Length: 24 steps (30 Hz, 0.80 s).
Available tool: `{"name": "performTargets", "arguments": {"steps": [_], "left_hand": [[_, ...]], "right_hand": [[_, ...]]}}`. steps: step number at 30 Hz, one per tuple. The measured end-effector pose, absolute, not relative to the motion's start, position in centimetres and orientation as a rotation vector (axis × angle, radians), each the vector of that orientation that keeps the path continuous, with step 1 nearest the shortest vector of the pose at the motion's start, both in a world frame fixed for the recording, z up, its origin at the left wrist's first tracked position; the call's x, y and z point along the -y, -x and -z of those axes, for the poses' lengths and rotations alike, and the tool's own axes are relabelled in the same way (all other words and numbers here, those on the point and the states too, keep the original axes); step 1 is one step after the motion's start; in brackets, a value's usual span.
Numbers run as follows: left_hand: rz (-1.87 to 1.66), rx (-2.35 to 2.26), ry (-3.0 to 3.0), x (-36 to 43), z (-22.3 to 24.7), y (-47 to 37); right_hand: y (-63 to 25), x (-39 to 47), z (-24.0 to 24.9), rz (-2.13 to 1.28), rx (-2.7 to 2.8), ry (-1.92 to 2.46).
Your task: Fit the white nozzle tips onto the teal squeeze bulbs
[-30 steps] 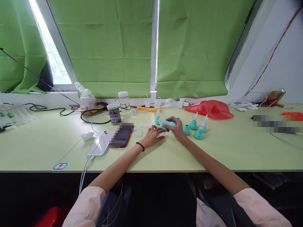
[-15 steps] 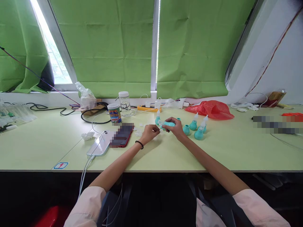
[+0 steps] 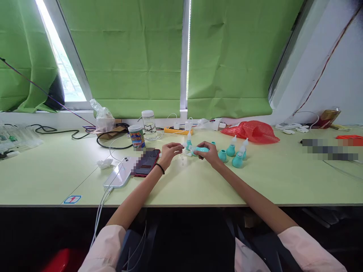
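Observation:
My right hand (image 3: 208, 153) grips a teal bulb (image 3: 201, 149) lying sideways, its clear end pointing left. Just left of it, my left hand (image 3: 170, 153) pinches a small clear piece (image 3: 183, 145) between its fingertips. A teal bulb with a clear nozzle (image 3: 189, 140) stands upright behind the gap between my hands. To the right of my right hand are several more teal bulbs; one open-topped bulb (image 3: 222, 155) has no nozzle, while another (image 3: 237, 160) bears a clear tip. Tiny clear pieces (image 3: 182, 161) lie on the table below my fingers.
Left of my left hand lie a red-edged phone (image 3: 147, 163) and a white phone (image 3: 120, 173) with a cable. Behind them stand a printed can (image 3: 136, 136) and a clear jar (image 3: 149, 126). A yellow power strip (image 3: 172, 131) and a red plastic bag (image 3: 252, 132) lie farther back.
My left hand has moved slightly left and up, away from the table, and now shows a clear piece at its fingertips. My right hand stays nearly in place with the teal bulb.

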State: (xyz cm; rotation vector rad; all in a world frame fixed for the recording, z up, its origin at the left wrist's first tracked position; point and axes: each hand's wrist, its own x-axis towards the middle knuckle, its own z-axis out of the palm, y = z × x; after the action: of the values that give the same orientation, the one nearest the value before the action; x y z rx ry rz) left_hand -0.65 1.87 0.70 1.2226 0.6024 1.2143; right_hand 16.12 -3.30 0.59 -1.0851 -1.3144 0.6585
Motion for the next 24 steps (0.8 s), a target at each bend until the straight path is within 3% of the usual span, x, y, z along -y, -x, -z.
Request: {"name": "performTargets", "arguments": {"steps": [24], "left_hand": [[-0.993,-0.525,-1.143,-2.50,-0.54,0.77]], "right_hand": [[-16.05,3.50,-0.61,-0.744,1.347,1.058]]}}
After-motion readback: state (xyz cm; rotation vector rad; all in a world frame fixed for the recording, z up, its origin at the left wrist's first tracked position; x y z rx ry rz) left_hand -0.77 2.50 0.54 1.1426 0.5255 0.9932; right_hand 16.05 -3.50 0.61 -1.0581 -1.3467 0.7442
